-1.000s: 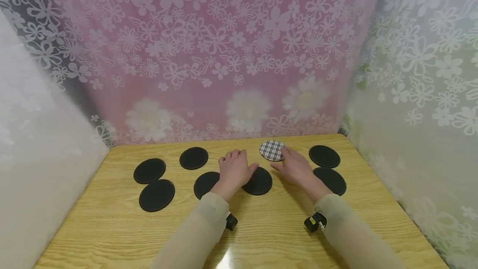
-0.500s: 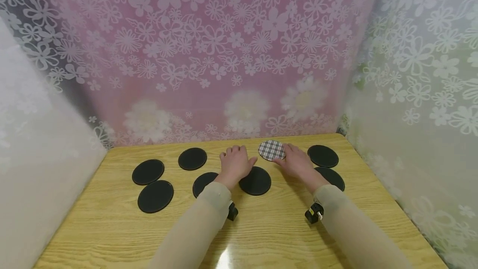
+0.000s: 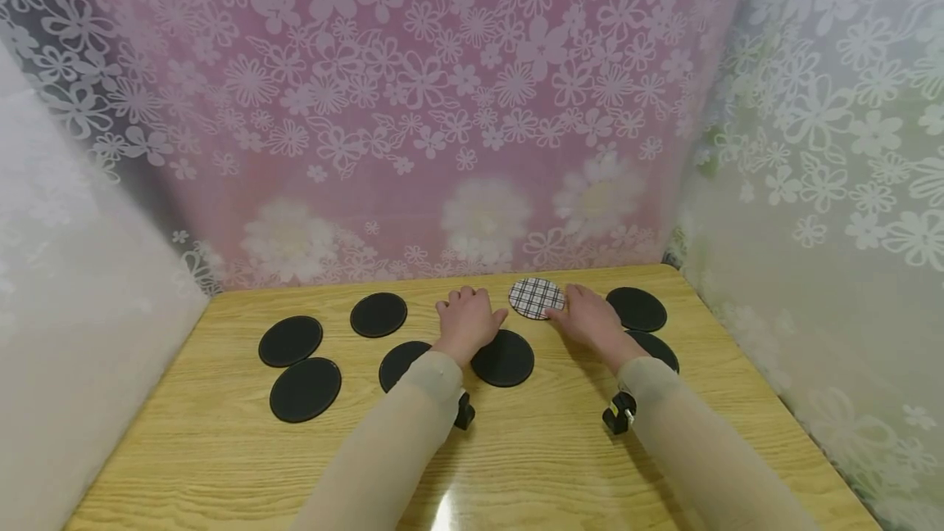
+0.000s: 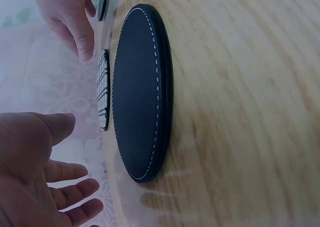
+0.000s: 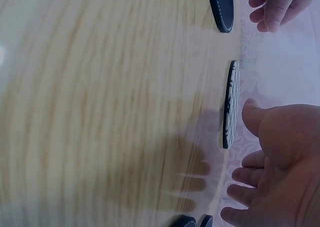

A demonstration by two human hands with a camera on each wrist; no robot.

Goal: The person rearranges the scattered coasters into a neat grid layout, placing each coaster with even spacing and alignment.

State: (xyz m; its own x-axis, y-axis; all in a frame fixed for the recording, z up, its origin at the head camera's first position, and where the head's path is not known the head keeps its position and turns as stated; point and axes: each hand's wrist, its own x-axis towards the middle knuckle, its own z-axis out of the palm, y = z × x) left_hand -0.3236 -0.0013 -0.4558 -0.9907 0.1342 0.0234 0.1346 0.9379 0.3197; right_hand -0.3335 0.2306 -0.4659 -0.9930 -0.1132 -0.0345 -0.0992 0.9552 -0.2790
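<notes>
A round plaid coaster [image 3: 536, 298], white with dark lines, lies near the table's back edge. My right hand [image 3: 590, 319] hovers at its right side, thumb by the coaster's near edge in the head view. The right wrist view shows the fingers [image 5: 245, 193] loosely bent above the table, nothing between them and the thumb. My left hand [image 3: 469, 324] is held palm down over the table, behind a black coaster [image 3: 503, 359] with white stitching. Its fingers [image 4: 82, 189] are relaxed and hold nothing. Another black coaster [image 3: 401, 365] is partly hidden by the left sleeve.
More black coasters lie flat: a touching pair [image 3: 306, 389] at the left, one [image 3: 378, 315] at the back left, and a pair [image 3: 636, 309] at the right, partly behind the right arm. Flowered curtains [image 3: 472, 105] stand behind and beside the wooden table [image 3: 531, 465].
The left hand has shifted slightly right and away from the body. The right hand has moved slightly forward beside the plaid coaster, its thumb rising toward the coaster's edge. The coasters lie as before.
</notes>
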